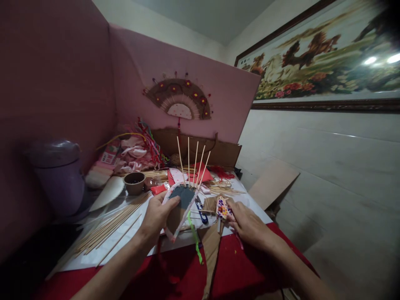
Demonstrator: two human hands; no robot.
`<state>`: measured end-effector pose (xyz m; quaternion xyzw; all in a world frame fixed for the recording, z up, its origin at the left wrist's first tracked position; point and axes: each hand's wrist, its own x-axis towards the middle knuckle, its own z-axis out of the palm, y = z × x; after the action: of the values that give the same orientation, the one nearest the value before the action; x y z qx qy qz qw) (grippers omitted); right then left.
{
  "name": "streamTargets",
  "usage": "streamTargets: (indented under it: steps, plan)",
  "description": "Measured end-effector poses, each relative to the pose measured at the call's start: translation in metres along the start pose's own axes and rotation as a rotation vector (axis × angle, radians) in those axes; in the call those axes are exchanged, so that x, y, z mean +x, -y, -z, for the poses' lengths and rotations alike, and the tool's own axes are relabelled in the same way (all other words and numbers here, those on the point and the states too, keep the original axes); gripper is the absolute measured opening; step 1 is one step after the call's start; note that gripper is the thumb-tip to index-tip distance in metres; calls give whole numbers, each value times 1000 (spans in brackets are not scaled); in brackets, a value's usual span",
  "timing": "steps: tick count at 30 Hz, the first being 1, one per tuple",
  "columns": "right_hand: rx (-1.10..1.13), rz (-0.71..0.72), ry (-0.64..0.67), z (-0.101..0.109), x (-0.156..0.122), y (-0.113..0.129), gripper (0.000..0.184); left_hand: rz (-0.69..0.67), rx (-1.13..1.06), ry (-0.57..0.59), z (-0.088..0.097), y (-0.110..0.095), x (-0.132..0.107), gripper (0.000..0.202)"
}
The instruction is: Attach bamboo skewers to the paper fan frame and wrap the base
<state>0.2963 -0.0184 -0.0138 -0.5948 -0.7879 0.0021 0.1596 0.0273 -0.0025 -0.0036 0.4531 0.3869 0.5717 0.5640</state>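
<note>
My left hand grips a fan-shaped cardboard piece by its left side, the thumb lying on its grey face. Pale pink edging runs round this piece, and a few thin wooden sticks stand up from its far edge. In my right hand is what appears to be a flower-patterned glue gun, with a pale stick poking out toward me. Between the hands lie blue-handled snips and a bright green fuzzy strip. A brown cardboard strip hangs over the near table edge.
Bamboo sticks lie on the white sheet at left, near a brown pot and a lidded purple bin. Pink cloth and coloured fuzzy stems are heaped behind. A decorated fan hangs on the pink board.
</note>
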Motion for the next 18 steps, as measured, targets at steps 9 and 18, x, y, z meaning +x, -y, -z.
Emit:
streamTargets:
  steps: [9,18]
  plan:
    - [1247,-95,94,-2,38,94,37,-15,-107,133,0,-2,-3,28]
    - [1723,-139,28,-30,84,109,27,-300,332,-102,13,-19,5,40]
